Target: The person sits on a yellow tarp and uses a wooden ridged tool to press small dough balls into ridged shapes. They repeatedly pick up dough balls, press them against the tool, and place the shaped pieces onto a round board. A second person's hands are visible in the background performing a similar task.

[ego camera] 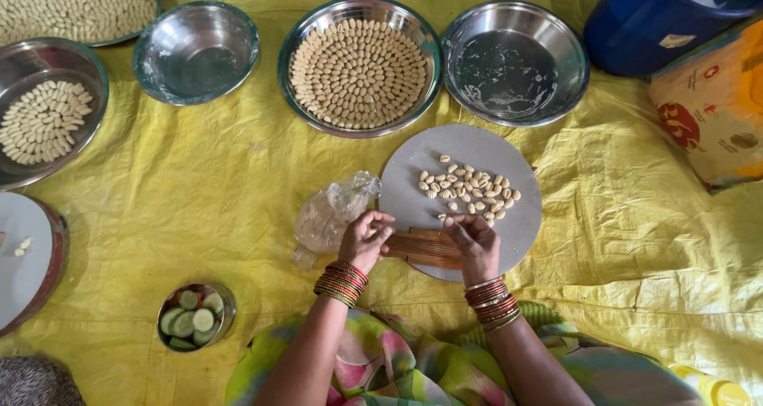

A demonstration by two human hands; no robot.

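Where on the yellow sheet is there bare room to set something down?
Bare yellow sheet lies between the plastic bag, the empty bowl and the cucumber tin. More lies right of the round board, below the printed sack. It is crowded along the top row of bowls and around the left hand and right hand at the ridged comb.

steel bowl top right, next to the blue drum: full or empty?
Empty. The steel bowl shows only bare, smeared metal inside, unlike the middle bowl, which is packed with dough pieces.
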